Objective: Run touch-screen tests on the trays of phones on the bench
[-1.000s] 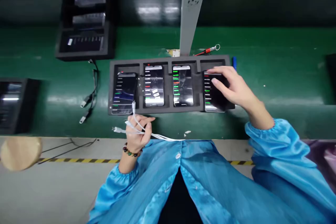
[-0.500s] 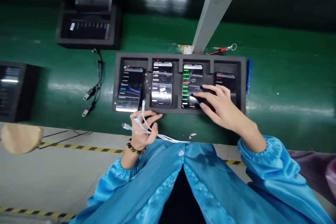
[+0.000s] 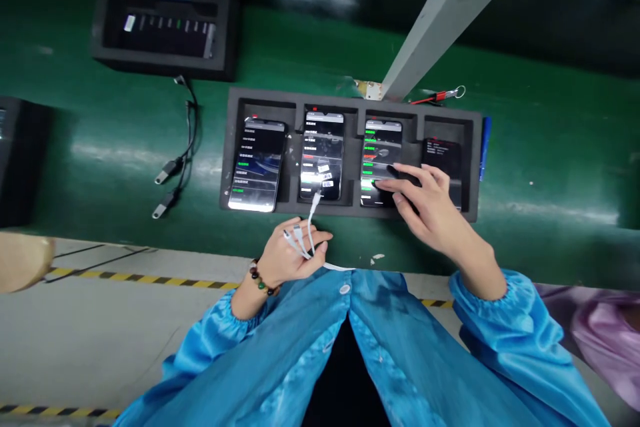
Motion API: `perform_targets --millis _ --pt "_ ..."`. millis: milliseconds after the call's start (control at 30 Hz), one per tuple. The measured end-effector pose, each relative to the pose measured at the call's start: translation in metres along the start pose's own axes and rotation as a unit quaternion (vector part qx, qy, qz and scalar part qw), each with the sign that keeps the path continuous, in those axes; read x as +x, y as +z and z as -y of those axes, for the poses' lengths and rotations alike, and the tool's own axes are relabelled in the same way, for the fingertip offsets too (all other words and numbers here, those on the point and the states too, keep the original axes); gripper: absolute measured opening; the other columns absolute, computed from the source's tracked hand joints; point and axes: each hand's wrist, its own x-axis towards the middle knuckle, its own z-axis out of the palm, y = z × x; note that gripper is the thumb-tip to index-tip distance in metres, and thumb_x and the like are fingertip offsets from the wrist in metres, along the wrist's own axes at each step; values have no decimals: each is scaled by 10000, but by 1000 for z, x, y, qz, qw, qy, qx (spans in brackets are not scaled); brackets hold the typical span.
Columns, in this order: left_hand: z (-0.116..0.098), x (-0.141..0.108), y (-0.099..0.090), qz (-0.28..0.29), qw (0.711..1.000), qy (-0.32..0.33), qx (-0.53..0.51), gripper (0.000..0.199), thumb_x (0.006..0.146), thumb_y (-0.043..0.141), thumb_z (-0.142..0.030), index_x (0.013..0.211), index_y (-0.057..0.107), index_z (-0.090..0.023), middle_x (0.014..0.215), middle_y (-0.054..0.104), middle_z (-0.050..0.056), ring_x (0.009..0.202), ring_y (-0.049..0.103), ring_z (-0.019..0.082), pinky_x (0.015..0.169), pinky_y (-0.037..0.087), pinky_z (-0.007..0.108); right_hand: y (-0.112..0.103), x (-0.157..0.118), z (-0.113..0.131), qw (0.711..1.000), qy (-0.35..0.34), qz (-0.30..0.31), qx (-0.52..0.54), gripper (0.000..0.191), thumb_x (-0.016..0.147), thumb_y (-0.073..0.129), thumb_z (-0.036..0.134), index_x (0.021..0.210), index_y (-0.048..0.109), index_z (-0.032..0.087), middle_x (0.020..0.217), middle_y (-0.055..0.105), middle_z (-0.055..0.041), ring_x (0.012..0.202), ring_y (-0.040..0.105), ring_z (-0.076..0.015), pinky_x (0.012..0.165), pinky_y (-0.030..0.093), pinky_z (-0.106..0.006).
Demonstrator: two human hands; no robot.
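White charging cables (image 3: pixel 299 238) are held in my left hand (image 3: pixel 295 255), their plugs fanned out above the fingers near the bench's front edge. My right hand (image 3: pixel 429 207) has its fingers apart, the index fingertip at the lower screen of the third smartphone (image 3: pixel 381 147), which lists green lines and one red line. That phone lies in a black foam tray (image 3: pixel 350 212) with several compartments. To its left are a second smartphone (image 3: pixel 320 140) with small white labels or reflections on it and a tilted one (image 3: pixel 257 163) at the far left. A fourth smartphone (image 3: pixel 440 155), partly behind my right hand, sits rightmost.
Another foam box (image 3: pixel 160 67) holding devices stands at the back left. Two short black cables (image 3: pixel 175 167) lie left of the tray. A blue pen (image 3: pixel 485 147) and a red-handled item (image 3: pixel 440 96) are near its right end. A grey post (image 3: pixel 440 27) rises behind.
My left hand has moved right with the cables, and their plugs now point more upward. My right index finger has shifted slightly on the third phone's screen. The camera view has shifted.
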Motion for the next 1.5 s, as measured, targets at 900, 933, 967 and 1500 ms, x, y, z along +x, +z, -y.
perform_targets --millis 900,933,967,1500 --pt "3 4 -4 34 997 -27 -59 223 1045 559 -229 1028 780 -203 817 783 31 718 691 182 699 518 358 29 -11 26 993 61 -100 -27 441 1101 430 202 1473 638 318 1413 764 -85 1517 575 -315 1276 336 -633" --pt "3 3 -4 36 997 -28 -59 219 1044 562 -230 1035 780 -203 821 785 31 721 692 183 701 518 360 29 -11 25 993 61 -101 -27 444 1099 431 201 1474 637 319 1407 768 -85 1516 576 -319 1272 339 -640" --pt "3 3 -4 39 997 -29 -60 217 1044 565 -234 1042 780 -203 827 787 31 725 693 184 704 518 362 30 -11 25 993 61 -100 -27 448 1097 433 201 1479 635 321 1401 772 -86 1516 576 -323 1267 342 -647" --pt "6 -3 -11 41 990 -21 -130 338 1081 444 -238 1002 772 -211 780 754 31 690 664 191 733 502 387 53 60 67 998 -24 -49 7 481 1103 404 184 1509 627 317 1349 812 -61 1579 514 -308 1301 293 -634"
